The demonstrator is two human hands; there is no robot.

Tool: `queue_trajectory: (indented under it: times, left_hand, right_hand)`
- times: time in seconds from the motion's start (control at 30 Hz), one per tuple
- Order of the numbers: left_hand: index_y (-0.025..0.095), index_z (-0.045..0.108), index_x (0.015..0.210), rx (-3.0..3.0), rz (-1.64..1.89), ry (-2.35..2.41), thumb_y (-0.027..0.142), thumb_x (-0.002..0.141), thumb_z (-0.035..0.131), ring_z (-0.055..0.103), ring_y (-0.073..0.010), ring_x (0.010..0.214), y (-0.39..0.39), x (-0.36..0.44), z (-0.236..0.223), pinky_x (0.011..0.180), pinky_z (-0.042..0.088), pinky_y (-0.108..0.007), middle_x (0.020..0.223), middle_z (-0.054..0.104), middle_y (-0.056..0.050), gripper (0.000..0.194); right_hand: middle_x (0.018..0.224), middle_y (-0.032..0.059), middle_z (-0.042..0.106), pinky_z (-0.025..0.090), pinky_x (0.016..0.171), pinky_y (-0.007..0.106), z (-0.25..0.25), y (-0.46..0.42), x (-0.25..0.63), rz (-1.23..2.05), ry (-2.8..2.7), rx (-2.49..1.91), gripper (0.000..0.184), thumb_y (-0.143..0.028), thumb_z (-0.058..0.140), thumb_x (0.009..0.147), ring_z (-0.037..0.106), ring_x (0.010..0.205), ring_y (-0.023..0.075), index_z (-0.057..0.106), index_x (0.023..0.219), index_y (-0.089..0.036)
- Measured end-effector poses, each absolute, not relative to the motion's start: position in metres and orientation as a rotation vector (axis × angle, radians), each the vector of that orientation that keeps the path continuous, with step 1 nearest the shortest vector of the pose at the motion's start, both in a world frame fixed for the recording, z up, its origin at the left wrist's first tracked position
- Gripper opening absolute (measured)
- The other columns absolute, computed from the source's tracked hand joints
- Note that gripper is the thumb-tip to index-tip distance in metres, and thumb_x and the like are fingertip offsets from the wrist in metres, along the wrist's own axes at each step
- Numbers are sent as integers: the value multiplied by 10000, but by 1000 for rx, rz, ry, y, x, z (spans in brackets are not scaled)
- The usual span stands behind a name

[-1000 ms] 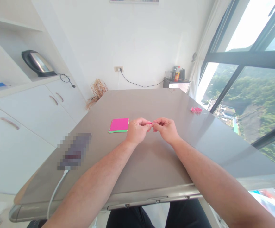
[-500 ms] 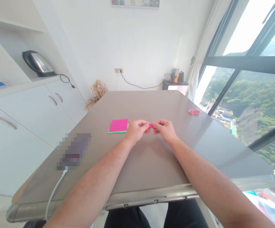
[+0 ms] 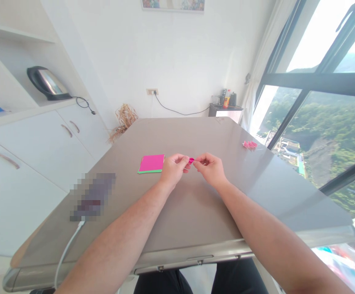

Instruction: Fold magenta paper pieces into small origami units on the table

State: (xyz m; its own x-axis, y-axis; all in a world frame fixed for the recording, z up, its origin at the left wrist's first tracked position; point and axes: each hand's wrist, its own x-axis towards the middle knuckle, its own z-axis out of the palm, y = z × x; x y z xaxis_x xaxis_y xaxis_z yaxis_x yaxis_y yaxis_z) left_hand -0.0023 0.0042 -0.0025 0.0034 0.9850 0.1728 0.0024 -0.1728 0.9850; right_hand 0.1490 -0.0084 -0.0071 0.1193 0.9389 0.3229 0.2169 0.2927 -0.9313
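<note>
A small folded piece of bright pink paper is held above the table between my two hands. My left hand pinches its left side between thumb and fingers. From the right, my right hand pinches the paper's other end with thumb and forefinger. Left of my left hand lies a stack of coloured paper squares, pink on top with green showing at the near edge. Several small folded pink paper pieces sit near the table's right edge.
The grey table spreads before me. A blurred-out device lies at left, with a white cable running over the front edge. Beyond the table stand dried plants and a low cabinet; a window is at right.
The pink paper has turned slightly between my fingers, and more of it shows beside my left thumb. My right fingers have shifted their grip. The whole view has moved a little.
</note>
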Motion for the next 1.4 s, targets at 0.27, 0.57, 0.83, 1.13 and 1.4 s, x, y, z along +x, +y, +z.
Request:
queue_trajectory:
  times: [0.27, 0.57, 0.83, 1.13, 1.4]
  left_hand:
    - [152, 670, 790, 1325, 1269, 1069, 427, 795, 713, 716, -209, 729, 3, -2, -2, 641, 582, -334, 799, 733, -80, 279]
    - [222, 751, 950, 1718, 1251, 1099, 325, 815, 687, 687, -184, 762, 9, -9, -7, 736, 554, -340, 911, 757, -56, 181]
    - [230, 708, 779, 2080, 1176, 1176, 260, 849, 603, 655, -177, 740, 8, -15, -5, 702, 479, -305, 806, 744, -20, 129]
    - [206, 657, 796, 1934, 1198, 1260, 287, 846, 563, 621, -148, 678, 10, -15, -6, 632, 477, -275, 824, 726, -13, 133]
    - [198, 626, 790, 1742, 1299, 1115, 326, 830, 614, 640, -174, 790, 10, -12, -3, 633, 537, -270, 813, 681, -22, 134]
  right_hand:
    - [756, 10, 718, 503, 659, 310, -10, -9, 147, 540, -1520, -1173, 95, -326, 676, 774, 620, 651, 159, 708, 750, -239]
    - [746, 6, 706, 461, 682, 310, -11, -6, 151, 535, -1598, -1258, 128, -330, 652, 812, 584, 653, 155, 703, 748, -231]
    - [665, -4, 666, 409, 609, 298, -8, -8, 154, 632, -1663, -1352, 148, -354, 674, 796, 527, 601, 146, 719, 721, -235]
    - [607, -26, 612, 407, 549, 271, -5, -6, 157, 876, -1484, -1240, 137, -336, 673, 745, 536, 561, 131, 642, 708, -208]
    - [646, -16, 656, 512, 618, 300, -9, -5, 156, 946, -1433, -1103, 115, -317, 635, 777, 624, 580, 147, 586, 770, -213]
